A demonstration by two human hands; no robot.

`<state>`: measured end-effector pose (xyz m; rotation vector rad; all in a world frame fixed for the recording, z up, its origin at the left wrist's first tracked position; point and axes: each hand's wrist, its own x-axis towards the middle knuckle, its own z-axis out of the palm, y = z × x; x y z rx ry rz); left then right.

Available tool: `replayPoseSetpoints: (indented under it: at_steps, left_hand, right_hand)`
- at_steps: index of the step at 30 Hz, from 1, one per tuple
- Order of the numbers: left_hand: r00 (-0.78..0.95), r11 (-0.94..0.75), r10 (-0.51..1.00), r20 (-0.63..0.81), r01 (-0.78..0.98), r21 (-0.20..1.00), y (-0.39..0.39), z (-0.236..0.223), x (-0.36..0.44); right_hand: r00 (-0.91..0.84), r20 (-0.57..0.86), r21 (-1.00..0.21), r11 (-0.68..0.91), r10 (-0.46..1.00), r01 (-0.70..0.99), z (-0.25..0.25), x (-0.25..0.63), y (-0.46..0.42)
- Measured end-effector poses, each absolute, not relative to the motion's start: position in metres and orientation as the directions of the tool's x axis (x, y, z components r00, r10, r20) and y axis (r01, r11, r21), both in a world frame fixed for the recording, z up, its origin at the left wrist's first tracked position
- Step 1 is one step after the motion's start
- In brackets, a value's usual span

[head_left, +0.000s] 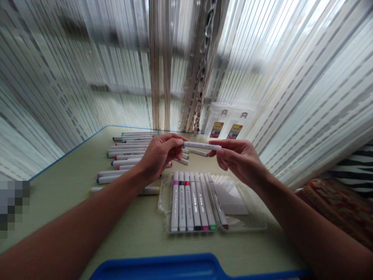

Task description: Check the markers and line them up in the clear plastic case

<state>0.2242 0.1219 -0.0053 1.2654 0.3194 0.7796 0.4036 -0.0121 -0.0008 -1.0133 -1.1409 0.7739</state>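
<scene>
A white marker with a green band is held level above the table, between both my hands. My left hand pinches its green-banded end. The fingers of my right hand close around the other, white end. Below them lies a clear plastic case, opened flat. Several white markers stand side by side in its left half, with purple, black, red, pink and green marks on caps or ends. One more marker lies slanted along the case's middle fold.
Loose markers lie in rows on the left of the pale table, partly behind my left arm. Two clear packages with yellow labels stand at the back. A blue tray edge runs along the front; striped curtains hang behind.
</scene>
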Motion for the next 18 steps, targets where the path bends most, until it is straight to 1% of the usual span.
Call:
replayPoseSetpoints:
  at_steps: [4,9,13,18]
  left_hand:
    - [0.713,0.094,0.674,0.193,-0.343,0.935,0.1221,-0.0052,0.2240]
    - [0.713,0.083,0.674,0.194,-0.335,0.939,0.1207,-0.0054,0.2243]
    - [0.708,0.083,0.675,0.207,-0.351,0.933,0.1194,-0.0057,0.2250]
    - [0.704,0.051,0.680,0.205,-0.324,0.944,0.1203,-0.0066,0.2244]
  right_hand:
    - [0.252,0.363,-0.931,0.363,0.897,0.049,-0.0040,0.4056,-0.0118]
    - [0.301,0.382,-0.924,0.365,0.874,0.114,-0.0046,0.4056,-0.0099]
    - [0.347,0.394,-0.918,0.384,0.851,0.100,-0.0041,0.4066,-0.0080]
    - [0.419,0.387,-0.915,0.400,0.822,0.060,-0.0020,0.4095,-0.0060]
